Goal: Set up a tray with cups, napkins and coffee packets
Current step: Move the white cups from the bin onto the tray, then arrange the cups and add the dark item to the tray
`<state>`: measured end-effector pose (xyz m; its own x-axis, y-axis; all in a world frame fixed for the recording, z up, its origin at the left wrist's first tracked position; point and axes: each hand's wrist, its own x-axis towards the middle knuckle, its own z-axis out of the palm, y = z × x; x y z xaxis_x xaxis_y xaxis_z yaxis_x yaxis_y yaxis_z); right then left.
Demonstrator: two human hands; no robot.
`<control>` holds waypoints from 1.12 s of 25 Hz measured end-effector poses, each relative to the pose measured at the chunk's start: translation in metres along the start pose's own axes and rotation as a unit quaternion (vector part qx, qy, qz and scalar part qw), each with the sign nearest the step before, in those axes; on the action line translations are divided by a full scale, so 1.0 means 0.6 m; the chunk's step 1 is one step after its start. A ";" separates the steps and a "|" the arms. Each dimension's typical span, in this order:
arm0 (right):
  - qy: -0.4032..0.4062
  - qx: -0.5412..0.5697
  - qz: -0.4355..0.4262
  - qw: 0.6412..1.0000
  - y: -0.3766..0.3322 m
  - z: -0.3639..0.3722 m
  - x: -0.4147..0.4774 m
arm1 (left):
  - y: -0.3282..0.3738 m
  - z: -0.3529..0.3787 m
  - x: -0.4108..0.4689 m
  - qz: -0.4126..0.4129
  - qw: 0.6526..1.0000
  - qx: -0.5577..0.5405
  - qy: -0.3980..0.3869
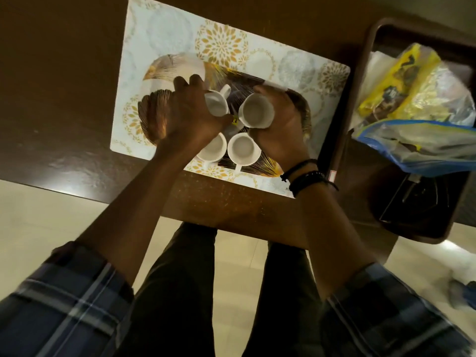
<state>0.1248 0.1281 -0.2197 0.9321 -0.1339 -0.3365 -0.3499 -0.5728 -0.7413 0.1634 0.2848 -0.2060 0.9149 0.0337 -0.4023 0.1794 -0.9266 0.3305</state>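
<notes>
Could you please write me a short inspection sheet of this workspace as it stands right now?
Surface: dark brown wooden table with a white placemat with gold floral print on it.
Job's things: oval dark tray with gold lines on the placemat; two small white ceramic cups stand on it, two more are held above it.
Clutter: brown rectangular plastic tray at right, holding a clear bag with yellow packets and a blue-edged clear bag.
Grippers: left hand grips one tilted cup; right hand grips another, black bracelets on its wrist.
Cables: nothing seen.
Surroundings: pale tiled floor; the person's dark trousers, plaid sleeves.
</notes>
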 end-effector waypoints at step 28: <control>0.233 0.040 0.148 0.960 0.088 -0.154 -0.197 | 0.125 0.040 -0.113 0.228 0.963 -0.133 -0.061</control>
<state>0.0046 0.0388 -0.1652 0.7257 -0.6384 -0.2567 -0.5940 -0.3929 -0.7020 0.1062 0.2042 -0.1743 0.8743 -0.4133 -0.2543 -0.1306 -0.7051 0.6970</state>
